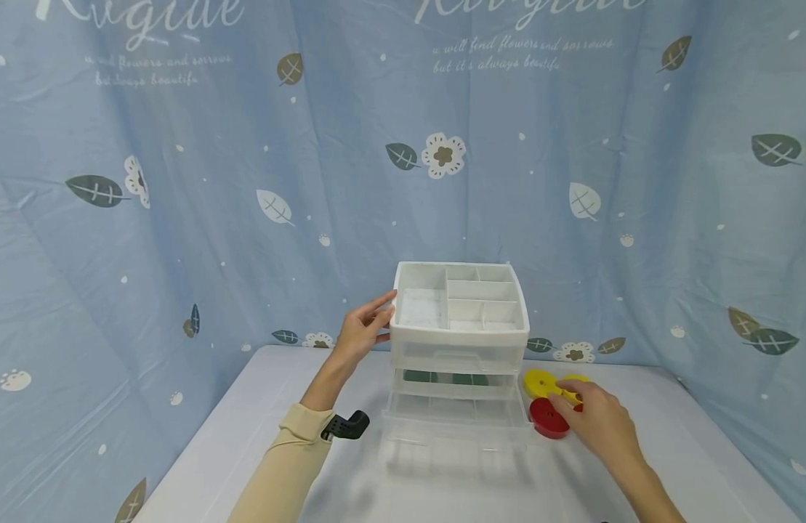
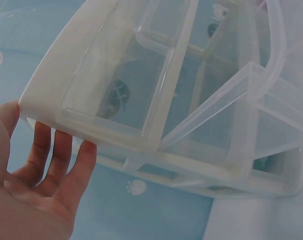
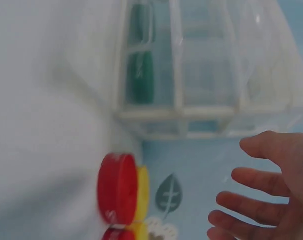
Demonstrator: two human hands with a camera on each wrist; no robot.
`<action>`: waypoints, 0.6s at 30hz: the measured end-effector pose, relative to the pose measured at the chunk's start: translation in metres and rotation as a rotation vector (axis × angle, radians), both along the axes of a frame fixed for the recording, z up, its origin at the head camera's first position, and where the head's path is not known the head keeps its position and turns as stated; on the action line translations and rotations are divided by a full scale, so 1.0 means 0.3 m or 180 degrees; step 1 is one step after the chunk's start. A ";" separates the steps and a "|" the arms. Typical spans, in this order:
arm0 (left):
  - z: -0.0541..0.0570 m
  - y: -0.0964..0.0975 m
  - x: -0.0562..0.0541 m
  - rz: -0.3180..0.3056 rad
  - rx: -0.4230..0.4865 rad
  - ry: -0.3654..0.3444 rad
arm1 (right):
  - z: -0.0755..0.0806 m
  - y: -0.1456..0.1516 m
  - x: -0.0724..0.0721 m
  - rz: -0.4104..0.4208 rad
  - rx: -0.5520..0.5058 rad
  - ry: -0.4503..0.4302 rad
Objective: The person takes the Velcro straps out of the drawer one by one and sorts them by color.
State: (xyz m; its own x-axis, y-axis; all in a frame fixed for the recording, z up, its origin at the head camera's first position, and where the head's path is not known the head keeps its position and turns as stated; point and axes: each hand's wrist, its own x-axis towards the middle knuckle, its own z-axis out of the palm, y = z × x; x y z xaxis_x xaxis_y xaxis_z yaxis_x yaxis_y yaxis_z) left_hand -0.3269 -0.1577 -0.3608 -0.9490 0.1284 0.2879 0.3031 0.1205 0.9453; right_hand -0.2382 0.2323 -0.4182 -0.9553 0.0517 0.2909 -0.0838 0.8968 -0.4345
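Observation:
A white storage unit point(image 1: 461, 352) with clear drawers stands on the table, its lower drawer point(image 1: 455, 436) pulled forward. My left hand point(image 1: 357, 338) touches the left side of its white top; in the left wrist view, the thumb point(image 2: 9, 112) is at the corner and the other fingers are along the edge. To the unit's right, my right hand point(image 1: 602, 421) hovers over red and yellow discs with its fingers apart and nothing between them. The front red disc point(image 1: 548, 419) and left yellow disc point(image 1: 540, 383) show well; the hand partly covers another of each colour.
Green round pieces point(image 3: 141, 77) show through the unit's lower part. The top tray point(image 1: 424, 305) is divided into several compartments. A white cloth point(image 1: 246, 407) covers the table, and a blue patterned curtain point(image 1: 350, 218) hangs behind and at both sides.

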 end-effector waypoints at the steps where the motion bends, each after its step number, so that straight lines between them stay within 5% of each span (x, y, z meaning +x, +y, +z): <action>1: -0.003 0.000 -0.001 0.0008 -0.0005 0.0015 | 0.008 -0.013 0.007 0.0035 0.0012 0.0087; 13: -0.003 0.000 0.001 -0.0019 0.0037 0.0041 | 0.068 -0.177 0.082 0.0417 -0.0138 0.0692; 18: -0.001 0.001 0.004 -0.0017 0.0030 0.0035 | 0.070 -0.237 0.106 0.0558 -0.0280 0.0714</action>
State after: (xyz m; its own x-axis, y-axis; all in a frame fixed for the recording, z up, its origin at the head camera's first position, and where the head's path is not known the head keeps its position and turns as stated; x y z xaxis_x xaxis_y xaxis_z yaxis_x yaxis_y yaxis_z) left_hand -0.3256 -0.1575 -0.3612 -0.9451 0.1307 0.2995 0.3141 0.1100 0.9430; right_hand -0.2064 0.1611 -0.3972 -0.8643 -0.0740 0.4974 -0.3367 0.8199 -0.4631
